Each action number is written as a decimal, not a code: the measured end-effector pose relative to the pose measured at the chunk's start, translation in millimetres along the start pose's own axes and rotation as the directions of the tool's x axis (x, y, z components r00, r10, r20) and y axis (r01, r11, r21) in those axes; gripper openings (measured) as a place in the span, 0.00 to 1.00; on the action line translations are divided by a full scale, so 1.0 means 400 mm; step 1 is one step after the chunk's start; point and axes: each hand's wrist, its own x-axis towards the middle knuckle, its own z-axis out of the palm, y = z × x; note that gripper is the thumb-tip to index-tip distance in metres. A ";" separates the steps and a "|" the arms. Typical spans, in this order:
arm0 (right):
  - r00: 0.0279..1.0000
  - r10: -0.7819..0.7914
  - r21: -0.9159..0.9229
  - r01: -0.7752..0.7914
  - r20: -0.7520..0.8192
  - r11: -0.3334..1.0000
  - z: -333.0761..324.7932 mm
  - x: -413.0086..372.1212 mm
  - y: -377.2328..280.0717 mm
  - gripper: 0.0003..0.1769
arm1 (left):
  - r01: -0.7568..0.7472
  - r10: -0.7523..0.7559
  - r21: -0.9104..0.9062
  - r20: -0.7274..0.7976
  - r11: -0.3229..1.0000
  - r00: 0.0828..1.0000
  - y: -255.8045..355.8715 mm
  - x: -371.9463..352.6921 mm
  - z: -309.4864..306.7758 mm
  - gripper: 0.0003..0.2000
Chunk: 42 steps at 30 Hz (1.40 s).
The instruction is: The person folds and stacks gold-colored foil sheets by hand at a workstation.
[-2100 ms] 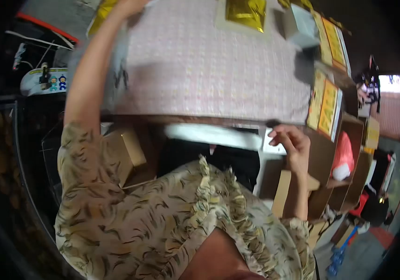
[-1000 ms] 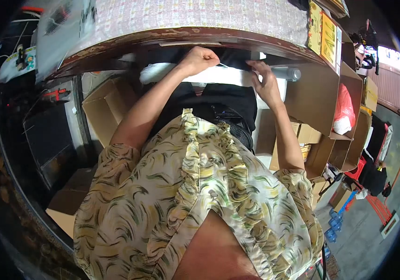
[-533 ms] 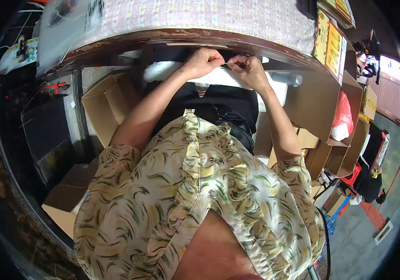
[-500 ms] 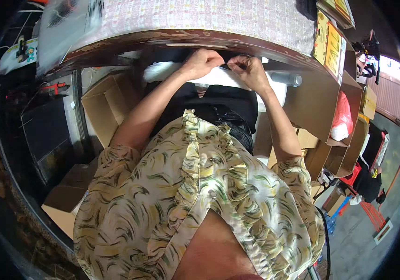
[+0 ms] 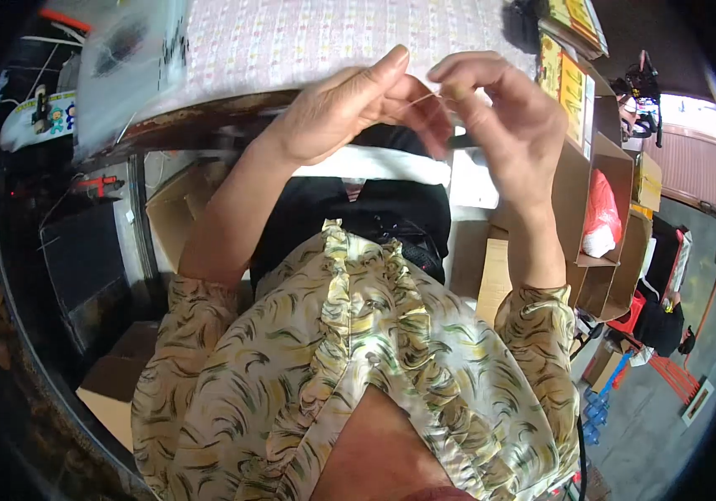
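Note:
My left hand [image 5: 349, 108] is raised in front of the table edge, thumb up and fingers stretched to the right, partly blurred. Facing it, my right hand [image 5: 508, 117] has its thumb and forefinger pinched together. A thin pale strand [image 5: 425, 100] runs from that pinch toward the left fingers; its exact kind is too fine to make out. Below the hands, a long white roll-like thing [image 5: 374, 163] lies across my lap over dark trousers [image 5: 333, 209].
The table [image 5: 291, 37] carries a pale checked cloth and has a worn dark edge. Clear plastic sheeting [image 5: 128, 75] covers its left end. Cardboard boxes [image 5: 604, 225] stand at the right, one holding a red and white bag [image 5: 602, 217]. Another carton [image 5: 178, 200] is at the left.
Both hands have risen from beside the table edge toward the camera. My left fingers have spread from a pinch, while the right ones still pinch the thin strand.

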 end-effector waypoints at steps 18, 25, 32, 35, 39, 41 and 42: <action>0.955 0.147 -0.429 -0.024 0.256 0.903 -0.049 0.104 0.054 0.16 | 0.377 -0.077 0.674 -0.431 0.635 0.899 0.081 0.060 -0.027 0.07; 0.895 0.311 -0.143 -0.279 0.319 0.950 -0.070 0.112 0.090 0.12 | 0.302 -0.016 0.690 -0.388 0.658 0.921 0.077 0.063 -0.038 0.08; 0.857 0.333 0.309 -0.464 0.392 0.830 -0.086 0.093 0.125 0.14 | 0.164 0.047 0.558 -0.343 0.813 0.938 0.054 0.065 -0.044 0.08; 0.913 0.273 0.629 -0.407 0.303 0.662 -0.079 0.098 0.134 0.14 | 0.125 0.041 0.449 -0.343 0.884 0.939 0.003 0.059 -0.037 0.09; 0.975 0.212 0.608 -0.210 0.069 0.766 -0.035 0.103 0.137 0.14 | 0.093 0.024 0.377 -0.293 0.922 0.956 -0.036 0.050 -0.007 0.12; 0.980 0.186 0.392 -0.196 0.064 0.899 -0.035 0.098 0.126 0.14 | 0.067 0.061 0.398 -0.300 0.915 0.952 -0.032 0.046 -0.002 0.12; 0.987 0.153 0.151 -0.160 0.054 0.976 -0.033 0.093 0.114 0.13 | 0.065 0.067 0.399 -0.309 0.915 0.949 -0.014 0.044 0.004 0.12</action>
